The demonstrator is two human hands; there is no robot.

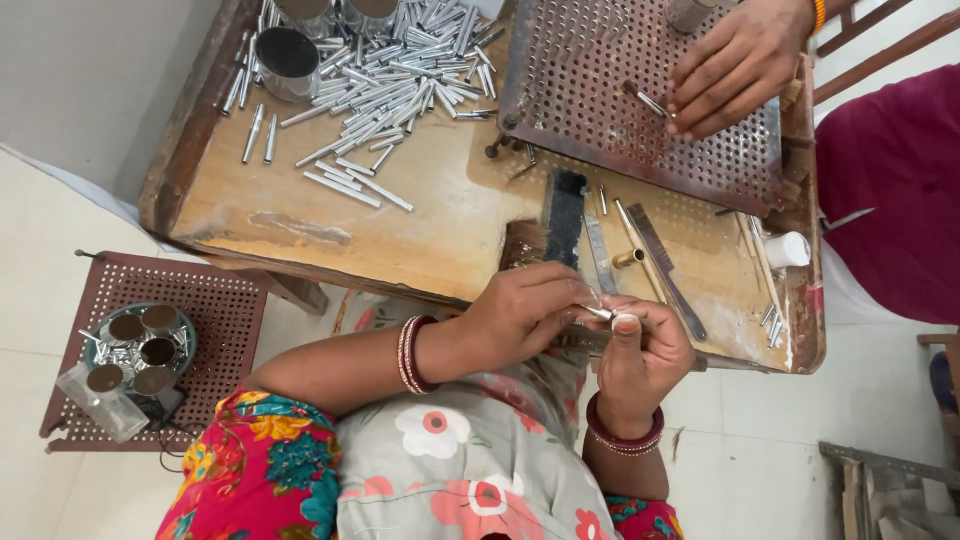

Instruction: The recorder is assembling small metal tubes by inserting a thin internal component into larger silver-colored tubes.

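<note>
My left hand (pixel 520 312) and my right hand (pixel 640 350) meet just over the near edge of the wooden worktable (pixel 430 215). Together they pinch one small silver metal tube (pixel 601 313): the left fingers grip one end, the right thumb and fingers the other. Red bangles circle both wrists. A large heap of the same silver tubes (pixel 400 70) lies at the far left of the table, with a few loose ones (pixel 345 185) spread toward me.
Another person's hand (pixel 735 65) rests on a perforated metal plate (pixel 590 110) at the far right. A black brush (pixel 563 215), flat files (pixel 660 260) and a white roll (pixel 790 250) lie nearby. A perforated stool (pixel 220 310) at my left carries a tray of small round tins (pixel 140 345).
</note>
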